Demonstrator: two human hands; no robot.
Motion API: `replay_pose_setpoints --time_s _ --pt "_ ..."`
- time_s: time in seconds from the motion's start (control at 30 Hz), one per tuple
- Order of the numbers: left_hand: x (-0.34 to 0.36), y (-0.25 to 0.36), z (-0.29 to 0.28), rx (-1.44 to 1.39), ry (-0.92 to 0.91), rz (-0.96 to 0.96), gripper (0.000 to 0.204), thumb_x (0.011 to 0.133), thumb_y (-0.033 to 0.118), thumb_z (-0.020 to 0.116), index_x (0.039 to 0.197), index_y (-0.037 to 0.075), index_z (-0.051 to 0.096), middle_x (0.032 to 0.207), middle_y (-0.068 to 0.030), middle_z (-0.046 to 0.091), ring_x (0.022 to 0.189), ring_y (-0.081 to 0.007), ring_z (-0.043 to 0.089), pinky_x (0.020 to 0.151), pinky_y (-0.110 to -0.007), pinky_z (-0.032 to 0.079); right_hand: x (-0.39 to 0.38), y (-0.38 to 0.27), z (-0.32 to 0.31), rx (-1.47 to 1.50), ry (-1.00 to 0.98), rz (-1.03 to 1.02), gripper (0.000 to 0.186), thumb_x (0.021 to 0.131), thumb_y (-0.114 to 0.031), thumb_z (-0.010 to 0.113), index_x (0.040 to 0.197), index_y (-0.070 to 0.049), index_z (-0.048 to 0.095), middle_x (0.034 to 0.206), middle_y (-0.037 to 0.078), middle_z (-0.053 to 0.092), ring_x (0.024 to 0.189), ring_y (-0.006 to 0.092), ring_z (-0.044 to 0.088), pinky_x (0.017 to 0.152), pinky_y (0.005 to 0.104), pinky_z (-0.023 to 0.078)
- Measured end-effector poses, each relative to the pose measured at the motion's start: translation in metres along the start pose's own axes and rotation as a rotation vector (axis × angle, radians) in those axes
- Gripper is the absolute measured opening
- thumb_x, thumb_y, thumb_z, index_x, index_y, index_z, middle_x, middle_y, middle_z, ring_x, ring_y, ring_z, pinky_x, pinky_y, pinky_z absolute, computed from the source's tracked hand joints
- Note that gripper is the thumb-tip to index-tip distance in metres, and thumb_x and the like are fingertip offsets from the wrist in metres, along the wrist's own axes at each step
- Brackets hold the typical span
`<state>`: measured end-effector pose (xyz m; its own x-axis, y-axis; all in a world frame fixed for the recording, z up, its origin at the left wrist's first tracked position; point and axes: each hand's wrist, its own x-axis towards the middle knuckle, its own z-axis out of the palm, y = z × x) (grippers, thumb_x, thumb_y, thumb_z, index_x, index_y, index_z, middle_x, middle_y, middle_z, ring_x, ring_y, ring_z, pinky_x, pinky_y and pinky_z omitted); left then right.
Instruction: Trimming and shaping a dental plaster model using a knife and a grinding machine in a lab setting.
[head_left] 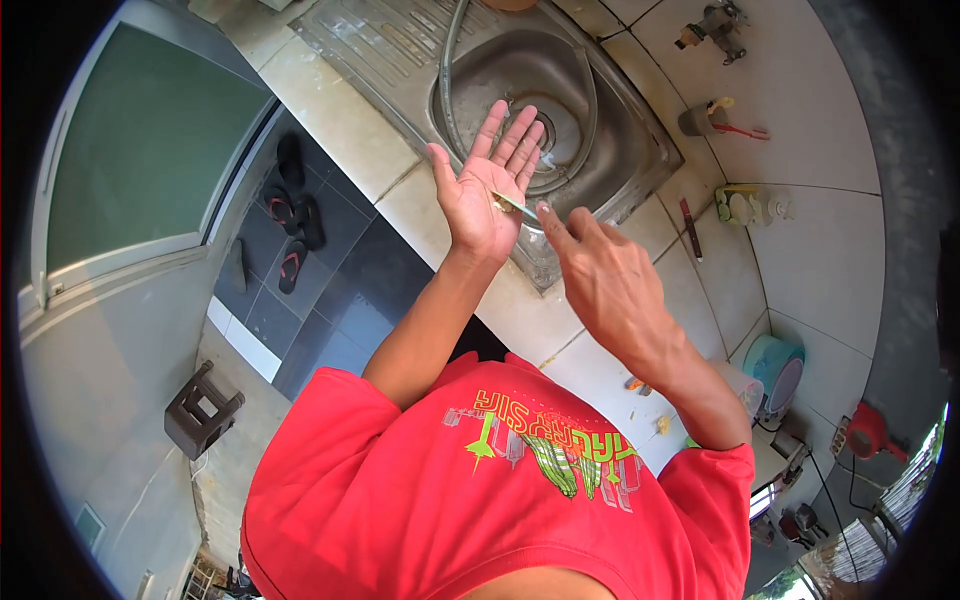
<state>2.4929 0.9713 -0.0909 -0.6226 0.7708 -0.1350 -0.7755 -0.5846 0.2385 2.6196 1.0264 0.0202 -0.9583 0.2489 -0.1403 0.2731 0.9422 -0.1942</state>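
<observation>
Holds a thin tool in the right hand with curled fingers, at the left palm. Aims it up-left, with long axis slanting across. Extends the left hand palm up, fingers straight, slightly apart, by the sink.

Home kitchen or wash corner, by look of it: you stand at pale tiled counter with steel sink set in, ridged drainboard alongside, grey hose looped into basin; beyond sink, tap on tiled wall, cup with red brush; to your right, turquoise round container; to your left, flip-flops on dark tiled floor, footwear suggesting household, not shop or lab
</observation>
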Motion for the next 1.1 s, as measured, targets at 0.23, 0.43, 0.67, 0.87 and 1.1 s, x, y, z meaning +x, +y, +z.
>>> replay_pose_setpoints --time_s 0.23,0.43,0.67,0.87,1.1 --pt "0.005 -0.018 -0.006 0.503 0.057 0.278 0.086 0.092 0.070 0.015 0.144 0.003 0.030 0.142 -0.0230 0.040 0.133 -0.0340 0.037 0.114 -0.042 0.021 0.002 0.013 0.009 0.458 0.012 0.089 0.033 0.081 0.001 0.053 0.113 0.002 0.060 0.090 0.022 0.060 0.071 0.0394 0.061 0.065 0.0459 0.050" --pt "0.009 -0.017 0.006 0.026 0.083 0.026 0.090 0.088 0.075 0.020 0.146 0.007 0.027 0.145 -0.0218 0.037 0.135 -0.0341 0.034 0.114 -0.042 0.019 -0.022 -0.004 0.027 0.232 0.165 0.116 0.043 0.078 0.004 0.054 0.119 -0.006 0.061 0.091 0.017 0.059 0.075 0.0354 0.062 0.068 0.0433 0.051" --pt "0.001 -0.015 0.013 0.005 -0.080 -0.115 0.097 0.083 0.081 0.014 0.148 0.010 0.024 0.146 -0.0206 0.036 0.137 -0.0332 0.032 0.115 -0.041 0.014 -0.009 0.010 -0.011 0.043 0.012 0.183 0.041 0.078 0.000 0.054 0.119 -0.006 0.058 0.089 0.015 0.058 0.077 0.0319 0.063 0.064 0.0428 0.052" --pt "-0.002 -0.024 0.008 0.553 -0.117 0.124 0.098 0.083 0.080 0.009 0.148 0.009 0.024 0.146 -0.0211 0.036 0.137 -0.0327 0.032 0.116 -0.041 0.013 -0.023 0.017 0.007 0.397 0.017 0.150 0.037 0.079 -0.003 0.057 0.116 -0.002 0.061 0.086 0.016 0.061 0.065 0.0330 0.062 0.061 0.0423 0.050" --pt "-0.010 -0.028 0.020 0.210 -0.112 -0.024 0.098 0.083 0.081 0.011 0.151 0.012 0.012 0.152 -0.0194 0.026 0.142 -0.0324 0.019 0.116 -0.042 0.005 -0.039 0.015 0.026 0.527 0.281 0.227 0.041 0.080 0.004 0.057 0.118 -0.009 0.064 0.082 0.012 0.061 0.065 0.0282 0.060 0.062 0.0384 0.050"
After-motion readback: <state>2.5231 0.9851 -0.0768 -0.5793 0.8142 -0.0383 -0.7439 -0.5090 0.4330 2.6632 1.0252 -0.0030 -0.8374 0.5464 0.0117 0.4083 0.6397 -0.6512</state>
